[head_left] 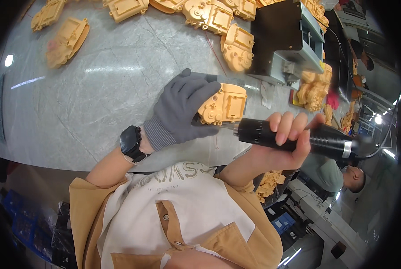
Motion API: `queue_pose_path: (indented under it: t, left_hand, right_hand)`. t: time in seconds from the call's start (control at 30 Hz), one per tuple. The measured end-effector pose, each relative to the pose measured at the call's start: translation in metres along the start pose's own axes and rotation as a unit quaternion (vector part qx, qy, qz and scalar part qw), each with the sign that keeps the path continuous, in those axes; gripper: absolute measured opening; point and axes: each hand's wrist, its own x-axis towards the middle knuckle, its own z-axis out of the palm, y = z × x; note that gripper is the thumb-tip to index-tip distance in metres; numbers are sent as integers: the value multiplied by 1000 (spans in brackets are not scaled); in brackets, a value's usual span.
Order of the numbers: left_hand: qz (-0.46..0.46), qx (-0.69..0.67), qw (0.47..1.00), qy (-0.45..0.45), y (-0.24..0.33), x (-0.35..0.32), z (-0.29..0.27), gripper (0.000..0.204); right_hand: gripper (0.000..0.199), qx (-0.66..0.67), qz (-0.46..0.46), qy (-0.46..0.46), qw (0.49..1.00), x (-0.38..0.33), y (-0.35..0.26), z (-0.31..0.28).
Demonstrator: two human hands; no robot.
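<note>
My left hand [182, 110], in a grey knit glove, grips a yellow moulded plastic housing [224, 104] and holds it tilted above the grey marble table [106, 85]. My bare right hand [284, 139] is wrapped around a black powered screwdriver [299, 136]. Its thin tip points left and meets the lower edge of the housing. A black watch [132, 143] sits on my left wrist.
Several more yellow housings [209, 15] lie along the table's far edge, two at the far left [66, 40]. A black and grey machine [288, 38] stands at the back right beside a heap of yellow parts [314, 87]. Another person [339, 175] is at the lower right.
</note>
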Motion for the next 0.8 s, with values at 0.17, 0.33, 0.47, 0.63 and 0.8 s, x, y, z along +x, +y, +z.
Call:
queue_pose_path:
  t: [0.17, 0.33, 0.47, 0.63, 0.8]
  left_hand:
    - [4, -7, 1000, 0, -2, -2, 1, 79]
    - [-11, -5, 1000, -24, -1, 0, 0, 79]
    - [3, -12, 1000, -17, -1, 3, -1, 78]
    - [5, -6, 1000, -14, 2, 6, -2, 78]
    - [7, -4, 1000, -26, 4, 7, -5, 78]
  right_hand:
    - [29, -38, -10, 55, 998, 28, -14, -23]
    - [28, -149, -133, 92, 975, 60, -28, -46]
    - [30, -262, -275, 136, 915, 89, -24, -47]
    - [49, -374, -313, 78, 870, 114, -17, -38]
    - [45, -437, -254, 53, 861, 122, 2, -37]
